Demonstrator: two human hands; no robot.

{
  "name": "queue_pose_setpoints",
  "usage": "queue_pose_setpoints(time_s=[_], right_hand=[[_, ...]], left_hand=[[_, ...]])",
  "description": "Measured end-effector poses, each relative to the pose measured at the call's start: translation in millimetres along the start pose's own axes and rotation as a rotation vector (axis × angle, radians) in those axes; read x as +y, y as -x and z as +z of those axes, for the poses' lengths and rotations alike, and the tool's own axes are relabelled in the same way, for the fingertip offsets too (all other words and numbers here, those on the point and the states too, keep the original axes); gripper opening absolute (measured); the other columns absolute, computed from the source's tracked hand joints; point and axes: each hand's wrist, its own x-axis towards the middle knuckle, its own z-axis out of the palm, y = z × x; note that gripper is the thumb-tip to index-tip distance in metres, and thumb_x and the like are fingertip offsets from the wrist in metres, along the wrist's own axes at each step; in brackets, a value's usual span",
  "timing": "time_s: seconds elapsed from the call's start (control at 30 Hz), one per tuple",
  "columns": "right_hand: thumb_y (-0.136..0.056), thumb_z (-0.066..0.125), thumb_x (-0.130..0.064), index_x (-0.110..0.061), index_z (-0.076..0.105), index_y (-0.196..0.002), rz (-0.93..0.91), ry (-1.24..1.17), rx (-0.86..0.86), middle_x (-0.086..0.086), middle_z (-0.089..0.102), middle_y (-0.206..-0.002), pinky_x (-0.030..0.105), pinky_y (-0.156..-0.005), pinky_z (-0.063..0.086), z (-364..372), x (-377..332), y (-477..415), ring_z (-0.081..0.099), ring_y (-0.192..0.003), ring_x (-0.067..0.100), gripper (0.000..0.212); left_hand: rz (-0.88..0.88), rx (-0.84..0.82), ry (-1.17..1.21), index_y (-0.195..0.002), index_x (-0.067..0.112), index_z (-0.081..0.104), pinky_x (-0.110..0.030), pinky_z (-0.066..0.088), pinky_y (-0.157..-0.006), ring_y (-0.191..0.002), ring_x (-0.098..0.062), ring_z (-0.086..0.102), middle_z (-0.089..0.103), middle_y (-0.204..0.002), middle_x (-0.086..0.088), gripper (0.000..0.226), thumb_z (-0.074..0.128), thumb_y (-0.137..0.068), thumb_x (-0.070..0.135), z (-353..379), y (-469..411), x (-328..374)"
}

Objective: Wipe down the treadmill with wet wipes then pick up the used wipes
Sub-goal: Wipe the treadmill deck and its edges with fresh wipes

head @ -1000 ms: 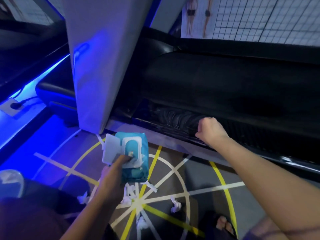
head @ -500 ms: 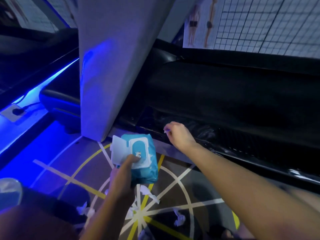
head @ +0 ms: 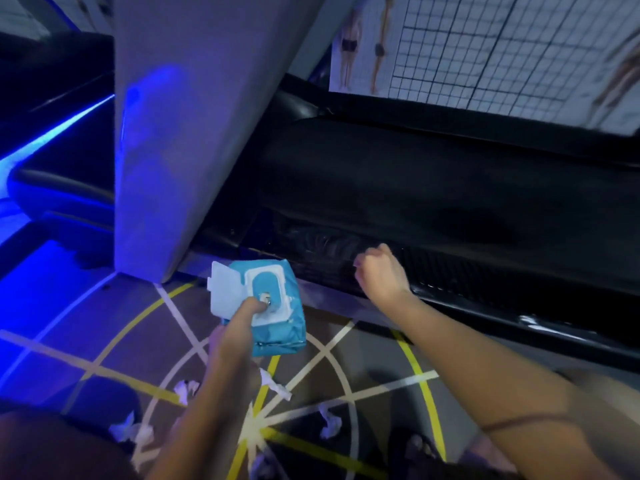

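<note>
Thumb of the left hand point(head: 235, 344) presses on the blue wipes pack point(head: 284, 327) it holds, white lid point(head: 225, 289) flipped open. To the right of the pack, the right hand point(head: 379, 275) is curled on the treadmill point(head: 415, 188) near edge; whether it holds a wipe I cannot tell. Crumpled used wipes point(head: 270, 382) lie on the floor point(head: 104, 323), nearer than both hands.

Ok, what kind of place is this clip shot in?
Most likely a gym: a black treadmill deck with a grey upright post, a wall poster of body figures on a grid, and yellow and white lines marked on the floor.
</note>
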Motion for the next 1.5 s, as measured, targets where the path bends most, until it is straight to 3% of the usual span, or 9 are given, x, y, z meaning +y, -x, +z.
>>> queue_pose_setpoints(time_s=[0.3,0.53,0.7,0.8,0.87,0.97,1.13,1.33,1.5], right_hand=[[-0.085,0.066,-0.003,-0.009,0.077,-0.097,0.106,0.026,0.019,0.013,0.071,-0.091,0.041,-0.082,0.053,-41.5,58.2,57.7,0.063,-0.086,0.037,0.018],[-0.091,0.07,-0.015,-0.021,0.078,-0.101,0.327,-0.248,0.222,-0.005,0.074,-0.092,0.033,-0.083,0.052,-115.1,31.3,114.9,0.061,-0.096,0.019,0.014],[-0.088,0.075,-0.019,-0.022,0.077,-0.087,0.537,-0.493,0.168,-0.013,0.073,-0.074,0.029,-0.084,0.053,-80.5,17.5,130.4,0.069,-0.086,0.012,0.004],[-0.087,0.075,-0.011,-0.018,0.075,-0.081,0.636,-0.678,0.157,-0.008,0.072,-0.066,0.011,-0.063,0.048,-47.2,1.1,113.3,0.066,-0.061,-0.003,0.01],[-0.088,0.072,-0.005,-0.019,0.071,-0.076,0.667,-0.756,0.098,-0.005,0.071,-0.061,0.024,-0.066,0.054,-16.1,-0.5,109.2,0.066,-0.059,0.01,0.018],[-0.086,0.072,-0.007,-0.019,0.074,-0.086,0.667,-0.825,0.09,-0.003,0.075,-0.069,0.04,-0.076,0.062,14.0,4.2,106.8,0.071,-0.065,0.014,0.012],[-0.09,0.068,-0.002,-0.007,0.074,-0.106,0.689,-0.994,0.218,0.001,0.076,-0.077,0.019,-0.07,0.059,6.6,-21.2,82.8,0.071,-0.068,0.004,0.018],[-0.094,0.064,-0.032,-0.032,0.074,-0.111,0.518,-0.521,0.174,-0.009,0.077,-0.097,0.032,-0.078,0.054,10.0,-43.6,61.6,0.07,-0.093,0.018,0.019],[-0.095,0.057,-0.017,-0.024,0.072,-0.102,0.373,-0.41,0.183,-0.005,0.072,-0.097,0.035,-0.072,0.053,13.4,-52.1,47.3,0.069,-0.086,0.024,0.019]], left_hand=[[-0.103,-0.12,0.036,-0.127,0.013,0.07,-0.034,0.061,-0.061,-0.093,-0.031,0.078,0.08,-0.11,-0.011,0.035,0.07,-0.092,0.015,39.6,-9.6,-18.3],[-0.15,-0.19,0.031,-0.124,0.014,0.069,-0.032,0.06,-0.059,-0.082,-0.026,0.08,0.081,-0.104,-0.01,0.033,0.072,-0.091,0.012,54.7,-6.3,-16.6],[-0.12,-0.163,-0.057,-0.129,0.012,0.07,-0.037,0.06,-0.068,-0.096,-0.03,0.078,0.08,-0.111,-0.011,0.038,0.072,-0.091,0.016,19.7,-12.0,-12.8],[-0.138,-0.118,-0.068,-0.123,0.012,0.071,-0.037,0.059,-0.052,-0.086,-0.031,0.077,0.079,-0.111,-0.013,0.031,0.069,-0.093,0.019,-6.5,-8.5,-7.8],[-0.152,-0.141,-0.087,-0.12,0.009,0.07,-0.037,0.056,-0.041,-0.07,-0.03,0.077,0.079,-0.104,-0.016,0.026,0.064,-0.097,0.02,-17.9,-4.6,-4.9],[-0.125,-0.151,-0.112,-0.115,0.006,0.069,-0.03,0.053,-0.038,-0.057,-0.023,0.074,0.078,-0.086,-0.013,0.022,0.057,-0.101,0.017,-28.5,0.3,-4.0],[-0.057,-0.122,-0.111,-0.132,0.004,0.066,-0.027,0.057,-0.049,-0.068,-0.021,0.076,0.078,-0.1,-0.013,0.037,0.059,-0.097,0.016,-39.5,3.6,-3.8],[-0.034,-0.082,-0.124,-0.121,0.005,0.068,-0.03,0.058,-0.051,-0.07,-0.023,0.077,0.08,-0.093,-0.01,0.027,0.063,-0.096,0.012,-28.9,8.8,-13.6],[-0.06,-0.043,-0.149,-0.132,0.005,0.066,-0.036,0.061,-0.066,-0.099,-0.036,0.076,0.077,-0.117,-0.018,0.043,0.07,-0.091,0.017,-25.7,5.1,-27.3]])
